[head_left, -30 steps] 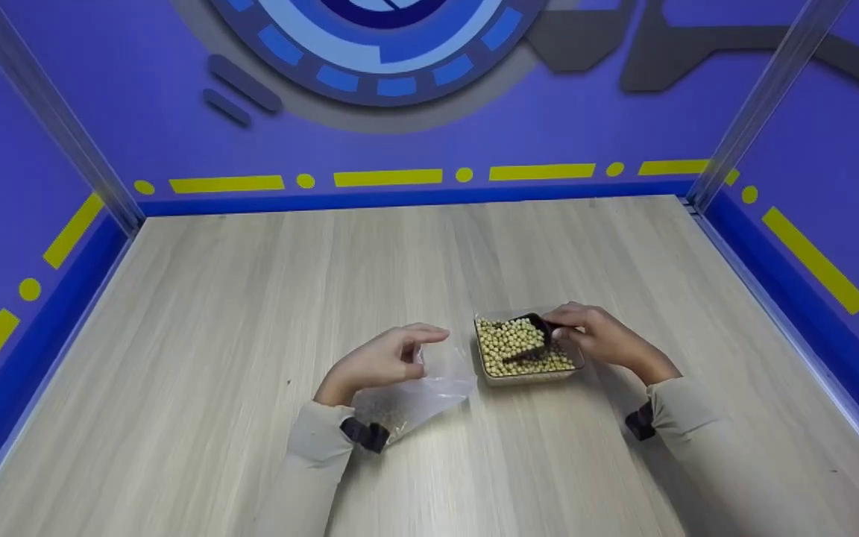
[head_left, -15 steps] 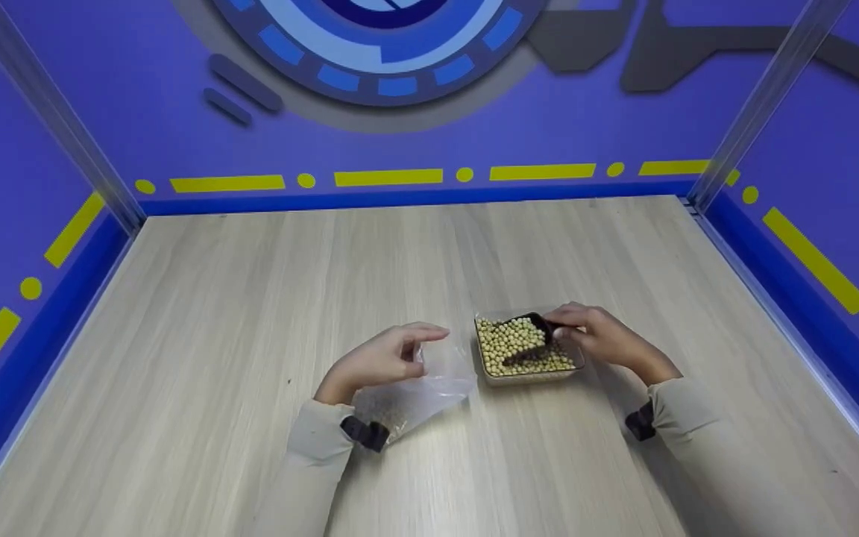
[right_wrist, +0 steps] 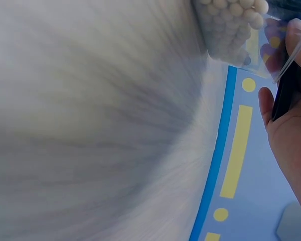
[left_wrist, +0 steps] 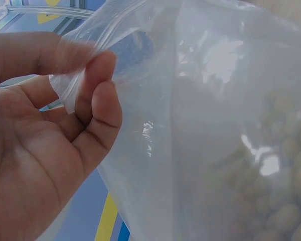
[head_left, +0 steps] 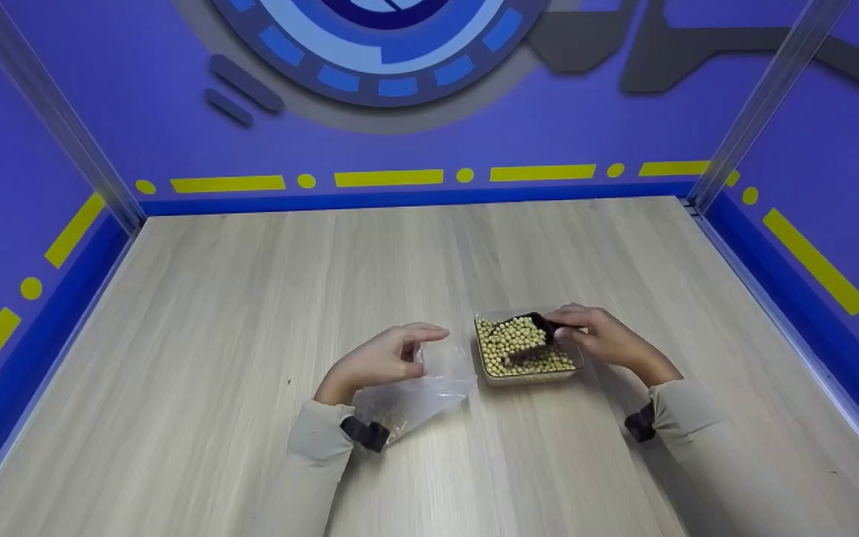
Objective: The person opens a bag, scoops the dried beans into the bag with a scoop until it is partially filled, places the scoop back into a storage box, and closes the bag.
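Observation:
My left hand [head_left: 379, 359] pinches the top edge of a clear zip bag [head_left: 429, 394], its thumb and fingertips closing on the plastic near the zip strip. Round pale yellow beans [left_wrist: 286, 201] lie in the bag's lower part in the left wrist view. To the right stands a clear rectangular container [head_left: 530, 380] full of the same kind of beans [head_left: 500, 343]. My right hand [head_left: 612, 343] grips the handle of a dark scoop [head_left: 551, 328] at the container's right side. The scoop's bowl sits among the beans and is heaped with them. In the right wrist view the handle [right_wrist: 286, 95] slants down into the palm.
Both things stand on a wood-grain table [head_left: 288, 283]. Blue printed panels [head_left: 400, 149] enclose its back and both sides, with metal corner posts [head_left: 757, 112]. A black strap [head_left: 366, 434] circles each sleeve cuff.
The scoop has tilted very slightly among the beans under my right hand. My left hand and the bag stay in the same place.

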A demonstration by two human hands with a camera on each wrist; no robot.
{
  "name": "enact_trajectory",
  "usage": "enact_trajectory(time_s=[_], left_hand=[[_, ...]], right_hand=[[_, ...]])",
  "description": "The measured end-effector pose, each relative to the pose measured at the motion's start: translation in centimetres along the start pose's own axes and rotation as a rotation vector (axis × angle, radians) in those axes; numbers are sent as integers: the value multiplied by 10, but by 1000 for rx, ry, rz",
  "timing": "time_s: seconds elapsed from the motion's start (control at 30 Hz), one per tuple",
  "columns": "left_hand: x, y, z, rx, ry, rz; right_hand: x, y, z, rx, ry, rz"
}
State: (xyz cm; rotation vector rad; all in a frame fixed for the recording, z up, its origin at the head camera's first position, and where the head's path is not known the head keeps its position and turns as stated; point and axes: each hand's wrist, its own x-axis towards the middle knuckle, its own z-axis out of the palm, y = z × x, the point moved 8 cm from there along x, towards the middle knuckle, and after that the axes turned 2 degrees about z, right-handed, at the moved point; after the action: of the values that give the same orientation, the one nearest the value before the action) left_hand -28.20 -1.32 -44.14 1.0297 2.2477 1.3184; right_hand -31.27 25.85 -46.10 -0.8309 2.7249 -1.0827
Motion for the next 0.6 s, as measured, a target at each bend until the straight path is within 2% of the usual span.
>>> enact_trajectory(time_s=[0.6], left_hand=[[0,0,-1,-11,5,4]], right_hand=[[-1,10,-1,76,14,71]])
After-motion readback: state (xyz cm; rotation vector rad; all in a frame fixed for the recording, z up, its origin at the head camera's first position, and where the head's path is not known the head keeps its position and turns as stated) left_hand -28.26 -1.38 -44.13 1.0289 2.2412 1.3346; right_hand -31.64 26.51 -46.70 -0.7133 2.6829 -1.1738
